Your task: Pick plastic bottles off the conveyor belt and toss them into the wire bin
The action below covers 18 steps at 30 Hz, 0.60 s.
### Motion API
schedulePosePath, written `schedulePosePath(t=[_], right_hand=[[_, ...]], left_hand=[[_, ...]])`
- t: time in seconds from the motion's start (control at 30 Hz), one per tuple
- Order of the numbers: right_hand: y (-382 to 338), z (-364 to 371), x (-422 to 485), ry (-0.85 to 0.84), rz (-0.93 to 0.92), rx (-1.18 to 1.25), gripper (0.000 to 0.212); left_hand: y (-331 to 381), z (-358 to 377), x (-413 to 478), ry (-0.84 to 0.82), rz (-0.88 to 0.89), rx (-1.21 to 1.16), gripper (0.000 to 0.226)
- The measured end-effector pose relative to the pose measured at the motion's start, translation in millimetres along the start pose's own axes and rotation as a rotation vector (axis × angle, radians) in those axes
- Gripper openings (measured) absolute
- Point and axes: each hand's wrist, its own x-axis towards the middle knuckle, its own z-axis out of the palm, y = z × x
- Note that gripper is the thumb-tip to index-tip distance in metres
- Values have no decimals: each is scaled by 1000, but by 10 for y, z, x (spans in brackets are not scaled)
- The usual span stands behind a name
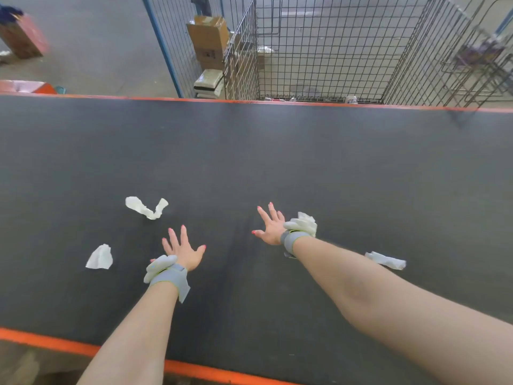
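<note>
Dark belt point(305, 162), orange edges. Left hand point(181, 251) and right hand point(270, 226) over it, fingers spread, holding nothing. Crumpled paper scraps point(145, 208) lie around them. Wire bin point(319, 51) past the far edge at 1 o'clock. Cardboard boxes point(208, 37) at 12 o'clock, on a concrete floor point(97, 51).

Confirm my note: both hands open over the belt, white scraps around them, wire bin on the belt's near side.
One thing is wrong. The head view shows the wire bin beyond the far edge of the belt. Both the left hand and right hand are open, white scraps around them.
</note>
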Motion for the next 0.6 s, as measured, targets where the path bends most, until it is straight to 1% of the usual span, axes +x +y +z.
schedulePosePath(t=[0.2, 0.33, 0.43, 0.5, 0.6], right_hand=[[-341, -34, 57, -41, -139, 31, 79], [-509, 97, 74, -69, -206, -9, 84], [-579, 219, 98, -92, -222, -67, 88], [-589, 245, 108, -88, -213, -97, 88], [-521, 278, 108, -98, -179, -108, 87]], left_hand=[[39, -68, -35, 0, -57, 61, 90], [4, 33, -161, 10, -197, 96, 94], [-108, 216, -249, -13, -255, 58, 84], [-192, 322, -292, -37, -221, 28, 73], [-256, 414, -309, 40, 11, 84, 57]])
